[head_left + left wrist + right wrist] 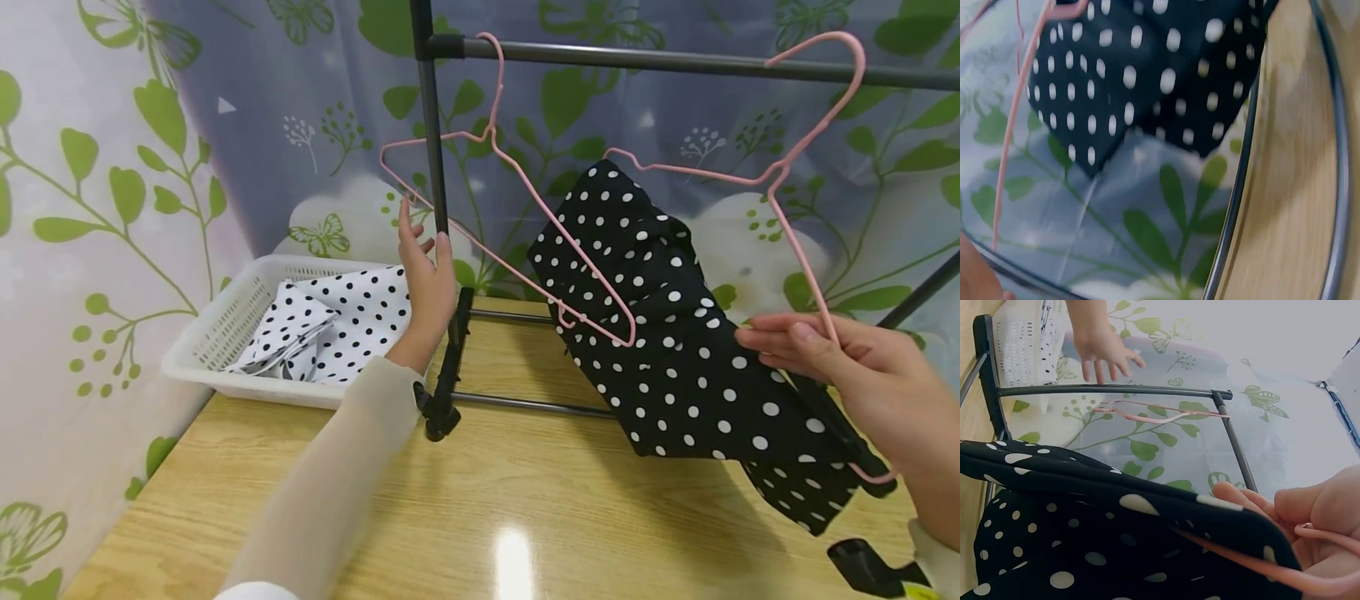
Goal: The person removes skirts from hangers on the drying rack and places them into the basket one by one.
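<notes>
A black cloth with white polka dots (660, 333) hangs slanting from a pink clothes hanger (798, 229), whose hook sits at the top rail. My right hand (870, 358) holds this hanger's right side between thumb and fingers, fingertips beside the cloth. In the right wrist view the hanger's wire crosses the palm of my right hand (1329, 519). At the left post, my left hand (431, 279) has its fingers spread and nothing in them. Its fingertips are close to the left corner of a second pink hanger (525, 179), which hangs bare on the rail.
A black rack with a top rail (637, 58), left post (431, 125) and low crossbars stands on the wooden table (487, 492). Left of it, a white plastic basket (195, 350) contains white cloth with black dots (367, 317). A leaf-patterned curtain (315, 108) hangs behind.
</notes>
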Tool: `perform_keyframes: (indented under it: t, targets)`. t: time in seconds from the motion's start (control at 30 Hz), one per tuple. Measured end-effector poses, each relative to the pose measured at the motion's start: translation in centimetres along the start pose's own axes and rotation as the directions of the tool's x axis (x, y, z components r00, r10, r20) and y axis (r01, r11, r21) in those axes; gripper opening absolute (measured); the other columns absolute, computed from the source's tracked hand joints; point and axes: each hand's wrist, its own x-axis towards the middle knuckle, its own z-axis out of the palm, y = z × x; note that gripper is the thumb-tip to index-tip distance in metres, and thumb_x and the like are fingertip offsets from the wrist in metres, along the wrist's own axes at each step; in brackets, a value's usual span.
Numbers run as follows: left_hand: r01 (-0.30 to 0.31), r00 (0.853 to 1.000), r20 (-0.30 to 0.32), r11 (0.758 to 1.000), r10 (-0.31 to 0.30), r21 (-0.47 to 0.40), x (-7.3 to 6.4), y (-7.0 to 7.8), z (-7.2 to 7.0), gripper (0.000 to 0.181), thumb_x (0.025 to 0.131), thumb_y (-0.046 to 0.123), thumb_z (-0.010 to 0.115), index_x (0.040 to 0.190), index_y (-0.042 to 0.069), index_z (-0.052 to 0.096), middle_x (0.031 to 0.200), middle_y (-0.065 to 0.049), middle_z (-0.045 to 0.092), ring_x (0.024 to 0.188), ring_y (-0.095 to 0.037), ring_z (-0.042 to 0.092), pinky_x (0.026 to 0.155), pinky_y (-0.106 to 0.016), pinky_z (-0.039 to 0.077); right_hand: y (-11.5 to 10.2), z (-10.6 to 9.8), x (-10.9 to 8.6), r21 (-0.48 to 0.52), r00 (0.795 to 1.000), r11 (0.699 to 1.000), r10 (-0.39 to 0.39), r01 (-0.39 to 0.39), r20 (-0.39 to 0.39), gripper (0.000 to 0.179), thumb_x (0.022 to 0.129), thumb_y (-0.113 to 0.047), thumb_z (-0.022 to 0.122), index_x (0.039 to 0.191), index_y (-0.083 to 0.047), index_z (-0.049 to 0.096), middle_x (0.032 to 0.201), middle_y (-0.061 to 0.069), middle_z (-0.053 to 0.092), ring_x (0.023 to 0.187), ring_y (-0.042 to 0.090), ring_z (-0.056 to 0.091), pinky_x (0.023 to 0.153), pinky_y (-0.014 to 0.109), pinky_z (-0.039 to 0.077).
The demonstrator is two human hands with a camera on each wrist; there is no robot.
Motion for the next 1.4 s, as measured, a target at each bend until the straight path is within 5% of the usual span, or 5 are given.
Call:
perform_keyframes:
  t: [0.47,0.9,1.03,1.23,1.4]
  targets:
    - [0.176,0.973,-0.096,0.947,-0.208,-0.269,-6.1,1.0,2.1,0.064,0.105,0.022,0.039,0.156,0.031,0.001,0.154,-0.01,0.013,0.137,-0.026,0.033,0.109,-0.037,0.034,0.4,-0.1,0.1,-0.121,1.0,0.993,-0.001,0.002,0.013,0.034,0.105,-0.005,0.036,0.126,-0.001,0.062,0.116,-0.007,0.069,0.103,0.002,0.065,0.083,0.01,0.048]
    - [0.444,0.895,0.112,0.841,-0.431,-0.309,-10.0,-1.2,4.5,0.072,0.103,0.032,0.047,0.155,0.032,-0.003,0.151,-0.013,0.026,0.138,-0.028,0.034,0.112,-0.048,0.028,0.3,0.4,0.0,0.001,1.0,1.0,-0.019,0.019,-0.006,0.033,0.104,-0.002,0.036,0.124,0.002,0.062,0.117,-0.002,0.07,0.104,0.005,0.066,0.085,0.012,0.048]
    - [0.527,0.85,0.212,0.788,-0.483,-0.318,-10.7,-1.8,5.6,0.073,0.103,0.035,0.046,0.155,0.03,-0.005,0.146,-0.019,0.038,0.135,-0.031,0.04,0.114,-0.048,0.026,0.2,0.4,-0.1,-0.022,1.0,1.0,-0.018,0.018,-0.009,0.033,0.104,-0.002,0.036,0.125,0.0,0.062,0.116,-0.003,0.07,0.104,0.005,0.066,0.084,0.012,0.048]
    - [0.661,0.75,0.359,0.631,-0.555,-0.406,-11.6,-2.9,7.0,0.072,0.104,0.035,0.044,0.155,0.022,-0.005,0.143,-0.027,0.044,0.132,-0.035,0.046,0.113,-0.046,0.029,0.2,0.4,-0.1,-0.101,1.0,0.995,-0.013,0.015,0.02,0.034,0.105,-0.004,0.036,0.127,0.001,0.061,0.116,-0.003,0.07,0.104,0.004,0.065,0.084,0.012,0.048]
    - [0.72,0.694,0.446,0.551,-0.565,-0.422,-11.8,-3.1,7.7,0.068,0.104,0.035,0.042,0.155,0.023,-0.002,0.138,-0.028,0.047,0.129,-0.036,0.048,0.111,-0.047,0.032,0.0,0.6,-0.1,-0.158,1.0,0.987,0.029,-0.03,-0.003,0.034,0.105,-0.01,0.036,0.126,0.001,0.06,0.117,-0.005,0.069,0.105,0.003,0.065,0.083,0.012,0.048]
